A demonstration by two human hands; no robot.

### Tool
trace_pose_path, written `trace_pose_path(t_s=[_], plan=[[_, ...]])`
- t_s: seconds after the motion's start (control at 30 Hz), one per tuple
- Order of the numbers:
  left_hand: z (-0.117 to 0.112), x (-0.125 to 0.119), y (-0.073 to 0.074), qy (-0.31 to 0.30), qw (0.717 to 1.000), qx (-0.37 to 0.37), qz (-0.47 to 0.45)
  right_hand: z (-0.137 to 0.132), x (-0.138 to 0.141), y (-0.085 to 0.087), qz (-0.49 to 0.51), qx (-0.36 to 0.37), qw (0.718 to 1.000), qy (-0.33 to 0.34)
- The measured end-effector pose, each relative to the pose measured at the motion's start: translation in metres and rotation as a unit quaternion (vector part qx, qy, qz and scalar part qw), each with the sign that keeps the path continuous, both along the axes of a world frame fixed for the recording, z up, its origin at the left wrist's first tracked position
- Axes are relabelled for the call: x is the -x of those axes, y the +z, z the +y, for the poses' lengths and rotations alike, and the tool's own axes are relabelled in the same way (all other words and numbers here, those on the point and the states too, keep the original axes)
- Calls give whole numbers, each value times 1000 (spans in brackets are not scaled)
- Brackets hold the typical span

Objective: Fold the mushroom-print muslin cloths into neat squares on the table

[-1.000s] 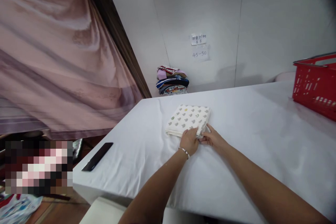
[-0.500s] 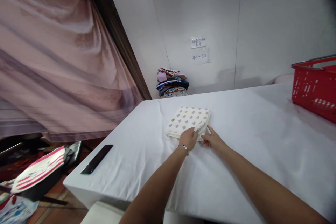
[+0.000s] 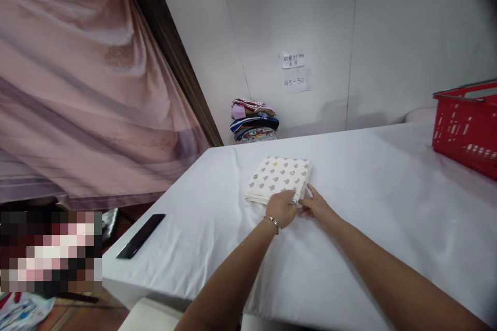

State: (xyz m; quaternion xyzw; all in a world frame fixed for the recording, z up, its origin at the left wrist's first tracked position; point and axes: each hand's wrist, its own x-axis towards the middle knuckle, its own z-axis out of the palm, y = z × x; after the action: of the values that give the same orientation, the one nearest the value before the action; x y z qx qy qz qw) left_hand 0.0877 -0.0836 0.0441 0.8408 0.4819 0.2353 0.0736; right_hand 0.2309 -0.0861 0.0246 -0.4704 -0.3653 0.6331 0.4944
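A folded white cloth (image 3: 276, 175) with grey prints and a few green and yellow ones lies flat on the white-covered table (image 3: 202, 217). My left hand (image 3: 282, 209), a silver bracelet at its wrist, is closed on the near right corner of the cloth, fingers on top. Beside it, my right hand (image 3: 316, 204) pinches the right edge near that same corner, its thumb and index finger against the side of the folds. Some fingertips of both hands are hidden.
A black phone-like slab (image 3: 142, 236) rests near the table's left edge. At the right stands a red plastic basket (image 3: 462, 129). Beyond the far edge is a stack of folded fabrics (image 3: 254, 121) against the wall. A pink curtain (image 3: 97, 88) hangs at the left.
My left hand has shifted slightly right and down, and the near right corner of the cloth, bunched up before, now lies flatter. The right hand has barely moved.
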Motion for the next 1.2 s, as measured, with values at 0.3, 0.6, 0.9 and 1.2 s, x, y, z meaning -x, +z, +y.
trace_pose_path(t_s=[0.3, 0.6, 0.9, 1.2], plan=[[3, 0, 6, -27, 997, -64, 47, 3, -2, -5, -13, -7, 1000, 2], [-4, 7, -14, -81, 993, -76, 30, 3, -2, -7, -17, -4, 1000, 3], [-1, 19, -20, -82, 996, -35, 28, 5, -4, -11, -46, -10, 999, 4], [4, 3, -27, 13, 999, -38, 8, 3, -6, -15, -125, -70, 990, -16]])
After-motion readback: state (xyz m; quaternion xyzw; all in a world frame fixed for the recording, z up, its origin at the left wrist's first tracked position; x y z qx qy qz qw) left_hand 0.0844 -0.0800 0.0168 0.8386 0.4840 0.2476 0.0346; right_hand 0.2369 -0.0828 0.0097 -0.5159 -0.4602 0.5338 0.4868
